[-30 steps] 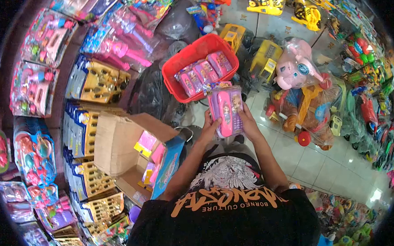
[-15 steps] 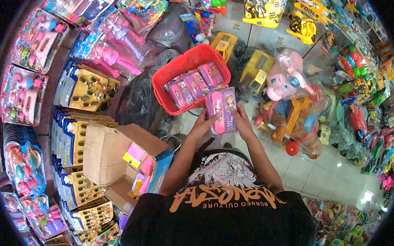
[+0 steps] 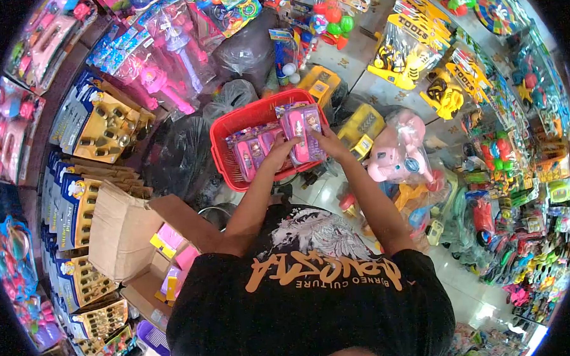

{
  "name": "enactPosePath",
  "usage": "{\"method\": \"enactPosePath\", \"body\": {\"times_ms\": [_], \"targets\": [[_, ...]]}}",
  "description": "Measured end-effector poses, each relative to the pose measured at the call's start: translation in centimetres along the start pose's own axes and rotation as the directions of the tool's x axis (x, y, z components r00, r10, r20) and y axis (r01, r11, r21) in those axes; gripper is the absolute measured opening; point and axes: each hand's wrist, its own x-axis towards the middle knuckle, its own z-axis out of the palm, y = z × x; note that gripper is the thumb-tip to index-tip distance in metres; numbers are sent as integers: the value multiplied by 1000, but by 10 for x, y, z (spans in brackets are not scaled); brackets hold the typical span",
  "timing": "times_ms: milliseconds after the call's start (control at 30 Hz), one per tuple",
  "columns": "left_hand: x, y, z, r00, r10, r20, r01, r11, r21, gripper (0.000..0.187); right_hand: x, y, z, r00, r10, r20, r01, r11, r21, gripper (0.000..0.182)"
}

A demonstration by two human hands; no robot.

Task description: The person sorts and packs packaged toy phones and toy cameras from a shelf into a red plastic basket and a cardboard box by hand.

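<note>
Between my two hands is a flat pink-and-purple toy pack (image 3: pixel 303 129) with doll pictures printed on it. My left hand (image 3: pixel 280 155) grips its left side, thumb on the front. On the right edge, my right hand (image 3: pixel 330 145) is closed with its thumb over the front too. The pack overlaps the right part of a red plastic basket (image 3: pixel 217 135). Similar pink-and-purple packs (image 3: pixel 250 155) lie inside the basket, to the left of the held one, partly hidden by it and my left hand.
An open cardboard box (image 3: pixel 125 239) with pink and yellow packs stands at left, beside rows of kitchen play sets (image 3: pixel 76 212). Black plastic bags (image 3: pixel 179 157) lie left of the basket. Yellow toy vehicles (image 3: pixel 361 129) and a bagged pink toy (image 3: pixel 395 154) sit at right.
Both hands have moved the held pack forward, from in front of the basket's near rim to over its right part. The view has shifted slightly.
</note>
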Motion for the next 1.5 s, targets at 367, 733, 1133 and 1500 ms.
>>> {"method": "enactPosePath", "body": {"times_ms": [367, 733, 1133, 1500], "targets": [[72, -69, -10, 991, 80, -106, -36, 928, 371, 91, 14, 8, 8, 972, -181, -149, 108, 909, -403, 79], [59, -40, -3, 1000, -30, 8, 21, 848, 529, 106, 9, 22, 23, 937, -209, -278, -91, 624, -776, 56], [98, -112, -7, 957, 278, -81, -180, 793, 582, 125, 8, 49, 33, 899, -316, -305, -68, 584, -809, 66], [66, -86, -16, 950, 308, -57, -235, 820, 522, 122, 1, 33, 24, 900, -359, -247, 108, 733, -672, 65]]}}
